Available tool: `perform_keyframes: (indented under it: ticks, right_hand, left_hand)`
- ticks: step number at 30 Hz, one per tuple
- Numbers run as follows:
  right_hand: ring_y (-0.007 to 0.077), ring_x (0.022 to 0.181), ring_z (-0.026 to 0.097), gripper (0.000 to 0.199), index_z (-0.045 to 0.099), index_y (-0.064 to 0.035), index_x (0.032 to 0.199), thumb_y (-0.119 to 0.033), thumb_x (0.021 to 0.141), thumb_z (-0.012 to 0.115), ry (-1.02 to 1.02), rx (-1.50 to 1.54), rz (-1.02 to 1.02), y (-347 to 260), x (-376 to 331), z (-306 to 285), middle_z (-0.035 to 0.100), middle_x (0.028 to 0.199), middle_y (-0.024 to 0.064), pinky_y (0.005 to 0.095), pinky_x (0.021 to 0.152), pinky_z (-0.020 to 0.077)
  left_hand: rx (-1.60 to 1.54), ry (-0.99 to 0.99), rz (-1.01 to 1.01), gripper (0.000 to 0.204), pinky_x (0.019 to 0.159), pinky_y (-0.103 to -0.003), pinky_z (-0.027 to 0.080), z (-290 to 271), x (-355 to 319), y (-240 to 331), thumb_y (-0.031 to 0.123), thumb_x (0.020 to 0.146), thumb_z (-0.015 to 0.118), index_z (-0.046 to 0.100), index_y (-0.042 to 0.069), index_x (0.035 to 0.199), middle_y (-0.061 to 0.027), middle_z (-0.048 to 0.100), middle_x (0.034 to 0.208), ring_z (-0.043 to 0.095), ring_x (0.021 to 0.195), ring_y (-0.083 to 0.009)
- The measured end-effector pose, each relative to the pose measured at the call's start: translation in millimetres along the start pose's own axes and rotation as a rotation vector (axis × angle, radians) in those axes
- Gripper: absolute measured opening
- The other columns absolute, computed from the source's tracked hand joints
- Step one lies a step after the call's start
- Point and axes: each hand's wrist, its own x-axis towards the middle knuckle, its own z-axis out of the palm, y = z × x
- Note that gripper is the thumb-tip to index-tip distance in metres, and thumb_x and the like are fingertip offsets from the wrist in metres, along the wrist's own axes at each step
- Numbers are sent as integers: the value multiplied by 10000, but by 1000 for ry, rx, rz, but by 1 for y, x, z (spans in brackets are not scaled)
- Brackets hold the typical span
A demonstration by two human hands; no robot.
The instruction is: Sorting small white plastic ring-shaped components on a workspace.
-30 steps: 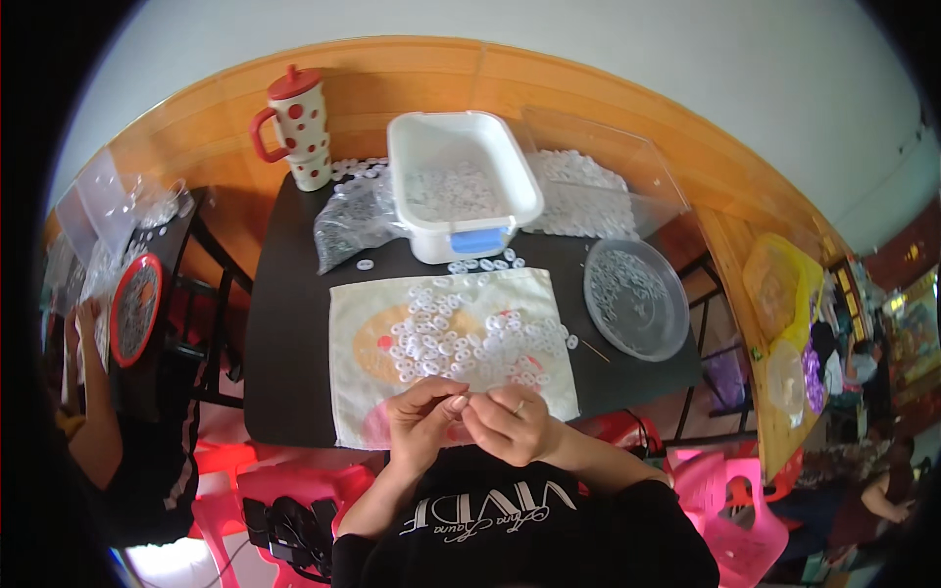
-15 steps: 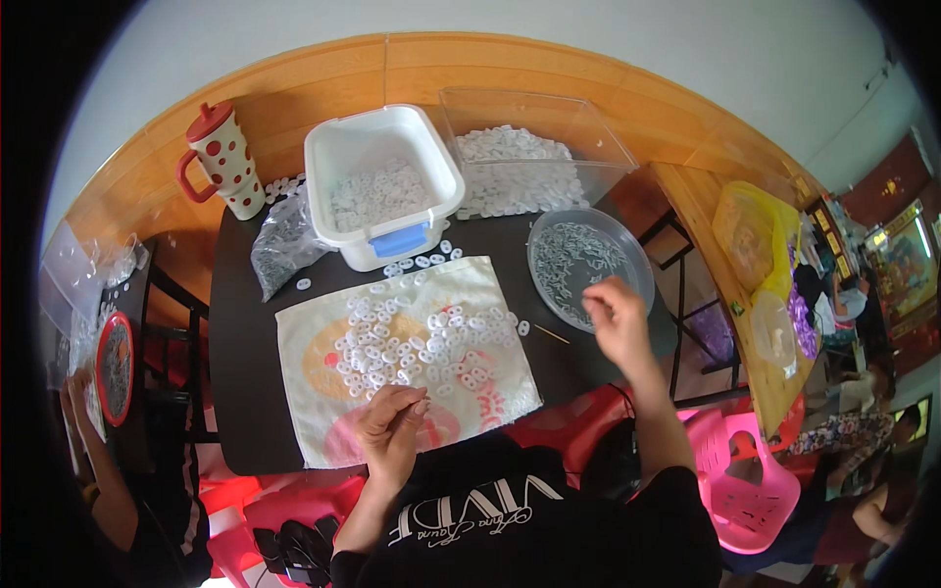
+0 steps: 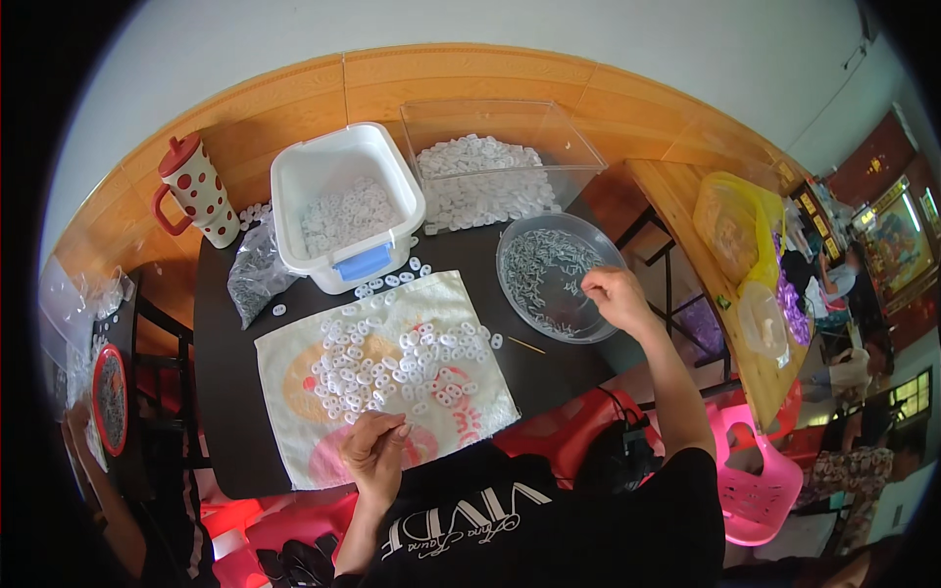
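Observation:
At the near edge of a cream towel (image 3: 490, 387), my left hand (image 3: 375, 453) is closed in a pinch. Whatever its fingertips hold is too small to make out. Small white oval plastic pieces (image 3: 368, 367), with what look like two holes each, lie loose in a heap on the towel just beyond it. My right hand (image 3: 618, 297) hangs over the right rim of a round clear tray (image 3: 595, 338), fingers pinched together; anything between them is hidden. Small grey metal screws (image 3: 539, 265) are spread across the tray's bottom. A thin wooden stick (image 3: 526, 345) rests between towel and tray.
Behind the towel stand a white tub (image 3: 294, 230) of ovals and a clear box (image 3: 578, 157) of white pieces. A bag of screws (image 3: 257, 279) and a dotted tumbler (image 3: 201, 196) are at left. Another person's arm (image 3: 103, 490) shows at far left beside a red-rimmed tray (image 3: 96, 402).
The whole view has shifted, so the tabletop things appear further left and slightly lower. My right hand remains at the round tray's right side, and my left hand stays pinched by the towel's near edge.

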Motion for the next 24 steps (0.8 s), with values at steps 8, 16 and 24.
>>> perform_keyframes:
  ticks: [8,16,24]
  right_hand:
    - [310,825,639,126,623,-30,828,74,758,624,-15,-112,-174,-7,1,7,662,790,104,426,699,490]
    - [344,876,636,162,628,-23,901,60,769,587,-157,-207,-173,-10,3,1,659,839,140,448,758,495]
    - [299,836,614,256,621,-50,1008,84,801,551,-129,-52,-58,-19,7,0,603,876,151,364,727,484]
  left_hand:
    - [39,-4,-12,160,648,-209,429,0,0,1,-140,799,682,681,-27,912,-31,594,811,534,718,-84]
    - [55,-16,20,177,630,-221,436,-3,1,-1,-143,794,675,686,-29,928,-52,611,811,555,708,-102]
    - [66,-11,-42,202,686,-229,465,-8,2,-3,-148,819,642,687,-35,980,-70,625,874,596,783,-126]
